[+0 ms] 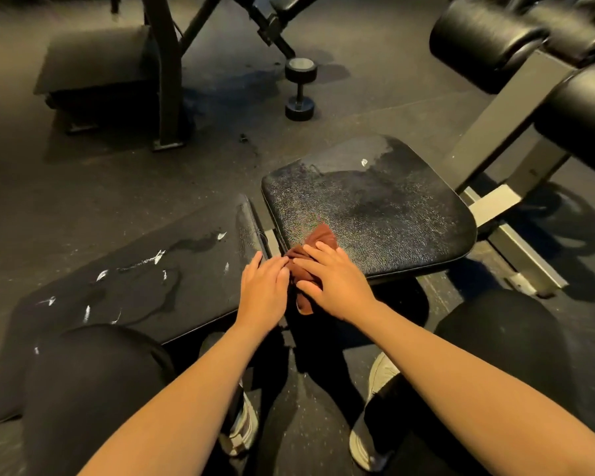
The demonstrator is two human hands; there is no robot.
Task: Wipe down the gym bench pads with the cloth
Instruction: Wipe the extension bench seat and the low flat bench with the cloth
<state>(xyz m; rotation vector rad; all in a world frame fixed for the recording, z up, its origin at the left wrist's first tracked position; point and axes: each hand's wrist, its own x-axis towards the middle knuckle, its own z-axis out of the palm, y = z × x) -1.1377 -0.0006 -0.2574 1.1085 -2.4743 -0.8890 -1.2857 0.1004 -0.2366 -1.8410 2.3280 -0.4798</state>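
- The crumpled reddish-brown cloth [318,239] sits at the near left corner of the black textured vinyl seat pad [375,207], just right of the frame's centre. One end pokes up onto the pad and the other hangs over the pad's near edge.
- Your right hand [337,286] lies on top of the cloth. Its fingers are nearly straight and spread toward the left, pressing the cloth down rather than wrapping it, and your thumb runs along the cloth's near side. Most of the cloth is hidden under this palm.
- Your left hand [263,290] is just beside the right, flat with relaxed fingers. Its fingertips [284,264] touch the cloth's left edge and hold nothing.
- That left hand rests over the narrow gap between the seat pad and the long black back pad [193,276], which stretches toward the lower left.
- The back pad carries a wet streak and scattered white flecks; the seat pad looks speckled and damp, with one white fleck near its far edge.
- Your knees in black leggings [93,389] frame the bottom, with light-coloured shoes [375,407] on the dark rubber floor.
- Black cylindrical roller pads [488,39] on a grey metal frame [505,121] fill the upper right.
- A black dumbbell [299,89] lies on the floor at upper centre.
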